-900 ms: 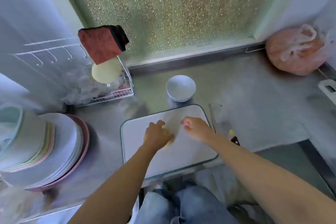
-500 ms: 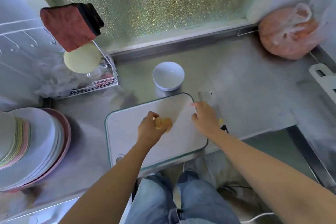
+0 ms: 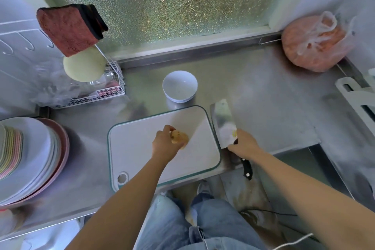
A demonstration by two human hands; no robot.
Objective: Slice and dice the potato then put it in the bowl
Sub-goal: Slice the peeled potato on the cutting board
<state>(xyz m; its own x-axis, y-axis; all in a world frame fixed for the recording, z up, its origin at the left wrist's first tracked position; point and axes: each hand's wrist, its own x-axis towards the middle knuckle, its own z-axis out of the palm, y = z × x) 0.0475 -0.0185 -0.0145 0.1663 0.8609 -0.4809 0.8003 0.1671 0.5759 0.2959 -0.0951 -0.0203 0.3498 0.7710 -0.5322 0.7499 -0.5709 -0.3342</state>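
A small yellowish potato [image 3: 179,136] lies on the white cutting board [image 3: 142,148], near its middle. My left hand [image 3: 164,144] holds the potato from the left, fingers curled over it. A cleaver [image 3: 223,124] with a black handle lies on the steel counter just right of the board. My right hand [image 3: 242,144] grips the cleaver where blade meets handle; the handle's end sticks out below my wrist. Beyond the board stands a white bowl [image 3: 180,85] with nothing visible in it.
A stack of plates [image 3: 28,158] sits at the left. A wire rack [image 3: 97,91] with a red cloth [image 3: 69,28] stands at the back left. A bagged orange bundle [image 3: 314,44] fills the back right corner. The counter's front edge runs just below the board.
My right hand left the board, moved right and took hold of the cleaver. My left hand stayed on the potato.
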